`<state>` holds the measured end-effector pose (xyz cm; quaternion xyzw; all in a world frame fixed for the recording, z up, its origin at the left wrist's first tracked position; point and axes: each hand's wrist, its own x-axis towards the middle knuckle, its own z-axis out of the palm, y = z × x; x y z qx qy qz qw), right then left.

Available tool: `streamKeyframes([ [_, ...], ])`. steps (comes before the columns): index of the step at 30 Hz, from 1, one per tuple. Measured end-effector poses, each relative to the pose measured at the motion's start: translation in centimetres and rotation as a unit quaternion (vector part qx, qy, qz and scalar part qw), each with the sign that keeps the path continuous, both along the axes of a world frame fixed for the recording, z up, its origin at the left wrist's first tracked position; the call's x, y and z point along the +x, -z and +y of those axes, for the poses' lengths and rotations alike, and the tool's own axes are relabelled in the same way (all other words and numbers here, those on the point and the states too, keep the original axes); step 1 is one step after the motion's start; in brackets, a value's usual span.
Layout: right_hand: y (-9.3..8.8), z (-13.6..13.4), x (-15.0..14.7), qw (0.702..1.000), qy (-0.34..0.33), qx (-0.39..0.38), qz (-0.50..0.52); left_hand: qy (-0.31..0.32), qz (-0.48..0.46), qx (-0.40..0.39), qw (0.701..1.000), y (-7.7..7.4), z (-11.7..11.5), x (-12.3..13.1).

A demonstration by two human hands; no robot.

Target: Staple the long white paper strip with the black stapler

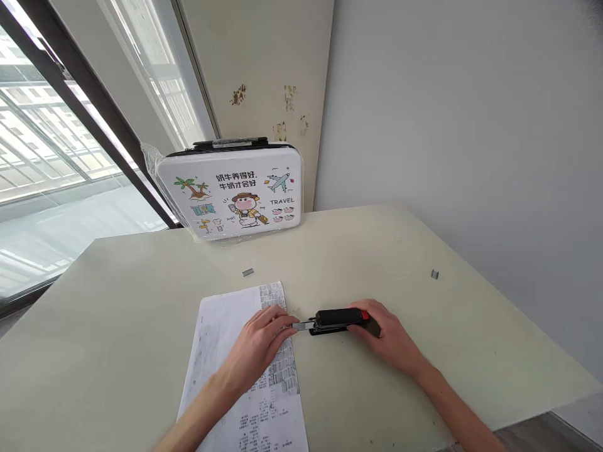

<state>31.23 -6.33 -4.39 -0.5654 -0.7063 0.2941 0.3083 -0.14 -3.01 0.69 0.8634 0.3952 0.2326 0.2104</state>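
Left hand [259, 345] lay flat, pressing printed sheet [221, 351]; right hand [384, 336] gripped stapler [336, 319], nose at sheet's right edge. Apparently not yet stapled.

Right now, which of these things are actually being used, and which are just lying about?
In use: left hand flat on the printed sheet; right hand gripping the black stapler.
Lying about: small staple strip beyond the sheet; second staple strip far right; cartoon suitcase at the back of the table.
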Motion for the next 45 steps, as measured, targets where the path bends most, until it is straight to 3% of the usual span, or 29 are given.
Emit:
streamKeyframes([
  [21,-0.3,-0.1,-0.1,1.0,0.005,0.01,-0.006,-0.02,-0.015,-0.001,1.0,1.0,0.0,0.1],
  [39,0.0,0.0,-0.1,1.0,0.004,0.0,-0.005,-0.006,0.092,0.12,0.988,1.0,-0.4,0.7],
  [45,0.3,0.0,0.1,1.0,-0.001,-0.003,-0.004,0.004,0.107,0.105,0.989,0.8,-0.1,0.8],
])
